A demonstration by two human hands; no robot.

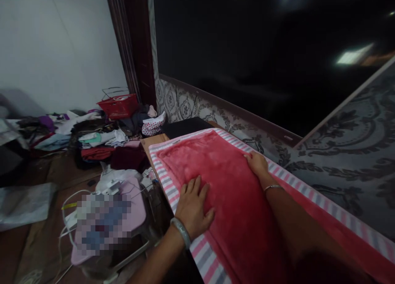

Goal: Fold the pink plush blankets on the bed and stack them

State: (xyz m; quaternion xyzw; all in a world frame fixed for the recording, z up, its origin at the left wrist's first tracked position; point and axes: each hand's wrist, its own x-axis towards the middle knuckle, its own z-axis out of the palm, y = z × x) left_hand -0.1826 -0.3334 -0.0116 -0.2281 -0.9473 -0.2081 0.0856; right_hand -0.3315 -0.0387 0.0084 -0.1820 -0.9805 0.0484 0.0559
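A red plush cloth (216, 173) lies spread flat over a pink, white and grey striped sheet (168, 181) on a narrow table. My left hand (194, 206) rests palm down on the cloth's near edge, fingers spread; a pale bangle circles that wrist. My right hand (256, 162) presses flat on the cloth's far edge, next to the striped border by the wall, with a thin metal bangle on the wrist. Neither hand holds anything.
A patterned wall (339, 160) and a large dark window (262, 49) run along the table's far side. A black flat object (185, 127) sits at the table's end. Piled clothes (98, 140), a red basket (119, 105) and a pink-topped item with cables (135, 202) crowd the floor at left.
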